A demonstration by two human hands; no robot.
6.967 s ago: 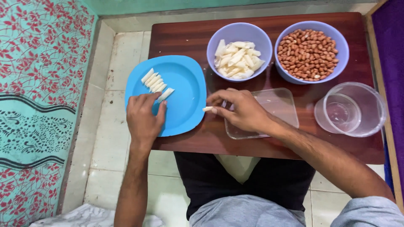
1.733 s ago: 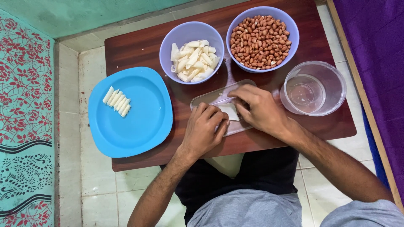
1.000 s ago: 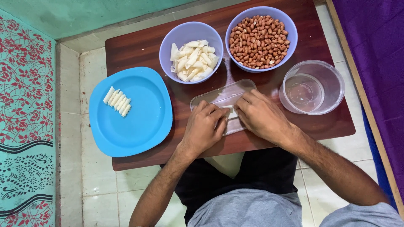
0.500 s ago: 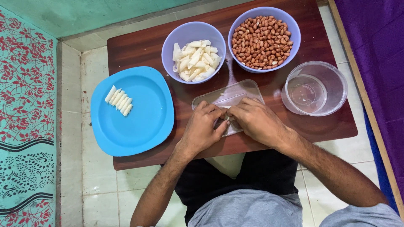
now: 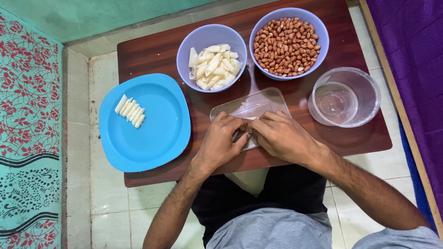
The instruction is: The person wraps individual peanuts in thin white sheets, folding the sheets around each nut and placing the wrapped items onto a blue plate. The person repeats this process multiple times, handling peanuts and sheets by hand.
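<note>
My left hand and my right hand meet fingertip to fingertip over a clear flat plastic lid on the wooden table. Between the fingers shows a small white piece and something thin and metallic; the hands hide most of both, so what each hand grips is unclear. Behind the lid stands a lilac bowl of white pieces. To the left, a blue plate carries a short row of white sticks.
A second lilac bowl holds brown peanuts at the back right. A clear round plastic container stands at the right. The low table sits on pale floor tiles, with a patterned mat at the left and purple cloth at the right.
Seven seconds ago my left hand was at the blue plate with the white sticks; it has since come to the clear lid. Over the last second both hands stay together there, barely shifting.
</note>
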